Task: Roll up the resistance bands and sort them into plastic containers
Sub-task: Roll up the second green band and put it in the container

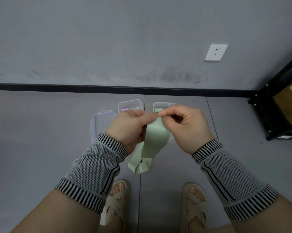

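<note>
The person is standing over the gray floor, and both hands are holding a pale green resistance band up in front of them. The left hand and the right hand are each pinching the band's top edge, side by side, where a tiny roll is showing. The rest is hanging down loose above two woven sandals. Behind the hands, clear plastic containers and a clear lid are sitting near the wall.

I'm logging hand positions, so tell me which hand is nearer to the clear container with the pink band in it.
Left. The left hand sits just in front of the container with the pink band, overlapping its near edge in the view; the right hand is off to its right, in front of the other container.
</note>
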The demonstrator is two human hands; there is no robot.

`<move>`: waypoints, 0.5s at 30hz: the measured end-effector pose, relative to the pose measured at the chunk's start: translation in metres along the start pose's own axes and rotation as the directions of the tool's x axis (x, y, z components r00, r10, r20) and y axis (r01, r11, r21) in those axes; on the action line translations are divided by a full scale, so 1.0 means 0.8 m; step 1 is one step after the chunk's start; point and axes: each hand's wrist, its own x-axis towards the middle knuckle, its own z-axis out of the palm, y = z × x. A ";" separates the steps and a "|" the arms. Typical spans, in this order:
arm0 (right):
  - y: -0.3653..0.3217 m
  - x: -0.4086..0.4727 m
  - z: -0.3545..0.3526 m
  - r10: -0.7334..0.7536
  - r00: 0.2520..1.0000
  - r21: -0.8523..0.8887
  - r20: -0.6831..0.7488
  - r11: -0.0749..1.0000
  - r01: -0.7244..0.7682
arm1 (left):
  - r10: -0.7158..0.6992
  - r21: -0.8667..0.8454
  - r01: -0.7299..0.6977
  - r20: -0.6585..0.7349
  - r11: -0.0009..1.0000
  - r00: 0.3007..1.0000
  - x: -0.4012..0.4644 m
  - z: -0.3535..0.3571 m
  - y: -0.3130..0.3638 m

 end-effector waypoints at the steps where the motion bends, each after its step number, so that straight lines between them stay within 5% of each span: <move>1: 0.000 0.000 0.000 0.008 1.000 0.009 0.003 1.000 -0.008 | 0.022 0.022 -0.022 -0.005 1.000 1.000 0.000 0.000 -0.001; 10: -0.006 0.000 -0.006 0.150 0.988 0.300 0.029 0.942 -0.152 | 0.252 0.203 -0.232 -0.082 0.951 0.964 0.004 0.003 -0.003; 15: -0.005 0.000 -0.004 0.151 0.988 0.167 0.037 0.974 -0.155 | 0.284 0.196 -0.266 -0.072 0.944 0.956 0.003 0.006 -0.006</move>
